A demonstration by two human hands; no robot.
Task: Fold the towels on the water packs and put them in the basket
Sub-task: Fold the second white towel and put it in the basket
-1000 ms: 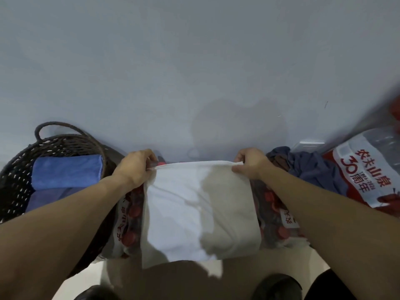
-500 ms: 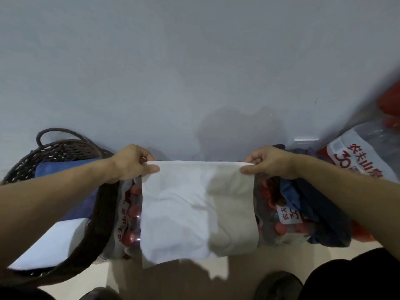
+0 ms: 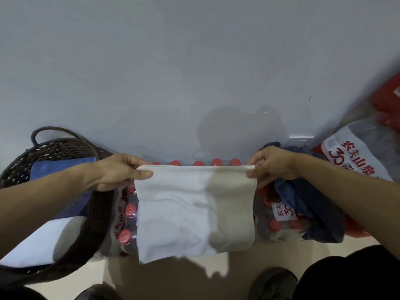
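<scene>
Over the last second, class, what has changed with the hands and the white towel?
Both hands, left hand and right hand, have lifted the white towel's far edge slightly, baring red bottle caps behind it. Same pinch grips; the towel still drapes over the water pack; the basket and dark blue cloth are unmoved.

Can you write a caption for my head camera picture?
Both hands, left and right, pinch a white towel over the water packs.
</scene>
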